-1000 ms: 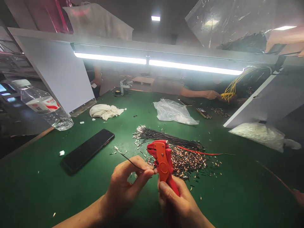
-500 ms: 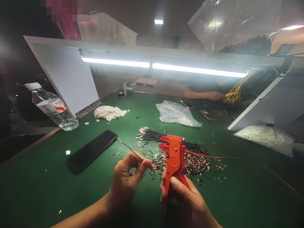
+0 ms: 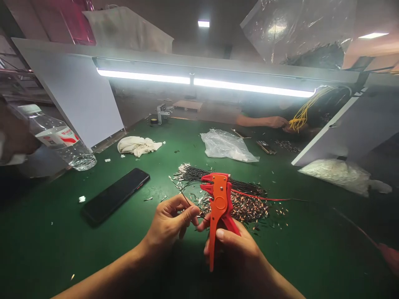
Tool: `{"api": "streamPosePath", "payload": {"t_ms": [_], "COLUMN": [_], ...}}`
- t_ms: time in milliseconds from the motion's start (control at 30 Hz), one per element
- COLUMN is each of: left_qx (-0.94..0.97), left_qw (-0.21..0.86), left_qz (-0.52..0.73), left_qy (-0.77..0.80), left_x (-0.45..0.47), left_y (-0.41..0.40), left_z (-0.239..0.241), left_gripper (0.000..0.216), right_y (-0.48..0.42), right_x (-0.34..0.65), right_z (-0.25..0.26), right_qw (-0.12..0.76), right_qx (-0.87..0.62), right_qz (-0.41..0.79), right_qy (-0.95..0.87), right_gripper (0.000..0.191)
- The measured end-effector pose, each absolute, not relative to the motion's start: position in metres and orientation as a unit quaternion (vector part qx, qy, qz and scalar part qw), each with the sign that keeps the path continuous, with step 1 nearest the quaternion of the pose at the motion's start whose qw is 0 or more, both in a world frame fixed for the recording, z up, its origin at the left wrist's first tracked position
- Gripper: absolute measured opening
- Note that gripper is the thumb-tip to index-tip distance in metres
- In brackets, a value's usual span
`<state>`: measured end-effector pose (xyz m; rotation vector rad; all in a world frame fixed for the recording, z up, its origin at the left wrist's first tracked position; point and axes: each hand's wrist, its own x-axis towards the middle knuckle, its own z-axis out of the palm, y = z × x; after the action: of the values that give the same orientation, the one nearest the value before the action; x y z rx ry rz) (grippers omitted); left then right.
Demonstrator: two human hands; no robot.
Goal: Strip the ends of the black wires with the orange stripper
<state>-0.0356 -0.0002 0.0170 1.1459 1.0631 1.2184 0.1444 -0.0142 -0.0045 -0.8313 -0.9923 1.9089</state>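
My right hand (image 3: 240, 251) grips the handles of an orange and red wire stripper (image 3: 218, 203), held upright with its jaws pointing left. My left hand (image 3: 170, 222) pinches a thin black wire (image 3: 178, 189) between thumb and fingers, just left of the stripper's jaws; the wire's free end rises up and to the left. Behind the tool lies a bundle of black wires with stripped ends (image 3: 218, 180) and a heap of short cut pieces (image 3: 246, 207) on the green table (image 3: 46, 245).
A black phone (image 3: 115, 195) lies at left, with a water bottle (image 3: 59, 139) and a white cloth (image 3: 137, 145) beyond it. A clear plastic bag (image 3: 227, 145) sits mid-table, a white bag (image 3: 336, 174) at right. Another person's hand (image 3: 276, 121) handles yellow wires (image 3: 301, 116) across the table.
The stripper has swung from tilted left to upright with its handles spread. My left hand has drawn the wire in, so its free end now stands nearer the jaws.
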Motion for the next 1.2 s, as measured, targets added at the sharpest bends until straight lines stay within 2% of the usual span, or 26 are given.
{"api": "streamPosePath", "payload": {"t_ms": [267,533,700,900,1067,1200], "left_qx": [0.473,0.469,0.464,0.354,0.331,0.332], "left_qw": [0.525,0.575,0.561,0.591,0.619,0.635], "left_qz": [0.527,0.497,0.526,0.605,0.614,0.605], "left_qy": [0.472,0.450,0.440,0.400,0.360,0.347], "left_x": [-0.037,-0.038,-0.043,-0.061,-0.066,-0.063], "left_y": [0.002,0.002,0.005,0.011,0.012,0.010], "left_z": [0.024,0.023,0.028,0.044,0.051,0.049], "left_gripper": [0.042,0.043,0.038,0.035,0.035,0.033], "right_y": [-0.014,-0.015,-0.014,-0.014,-0.012,-0.014], "right_x": [0.146,0.148,0.149,0.152,0.151,0.148], "right_z": [0.005,0.008,0.014,0.009,-0.002,-0.006], "right_qw": [0.433,0.435,0.413,0.363,0.321,0.323], "right_qx": [-0.253,-0.235,-0.194,-0.155,-0.141,-0.139], "right_qz": [0.767,0.777,0.808,0.837,0.846,0.848], "right_qy": [-0.400,-0.391,-0.372,-0.379,-0.403,-0.398], "right_gripper": [0.043,0.040,0.043,0.047,0.052,0.052]}}
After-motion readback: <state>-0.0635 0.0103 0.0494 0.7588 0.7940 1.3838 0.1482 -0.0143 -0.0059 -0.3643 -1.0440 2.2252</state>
